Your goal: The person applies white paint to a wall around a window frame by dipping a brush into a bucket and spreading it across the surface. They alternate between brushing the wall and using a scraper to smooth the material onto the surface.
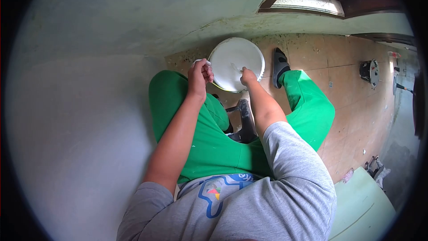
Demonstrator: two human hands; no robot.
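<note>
Between my knees stands a white bucket (219, 75) whose wide round mouth shows smooth white paste (240, 53). My right hand (248, 76) is closed over its near right side, gripping a putty knife (235, 68) with its pale flat blade against the paste. At the bucket's left rim is my left hand (199, 76), its fingers curled in. Something whitish shows by those fingertips, and I cannot tell what it is.
I sit on a low dark stool (244, 122). Plastered wall (111, 31) rises ahead and left. Brown floor tiles (352, 87) stretch right, with a dark pail (369, 72) farther off. A pale green board (365, 205) lies lower right, and a window frame (307, 4) is above.
</note>
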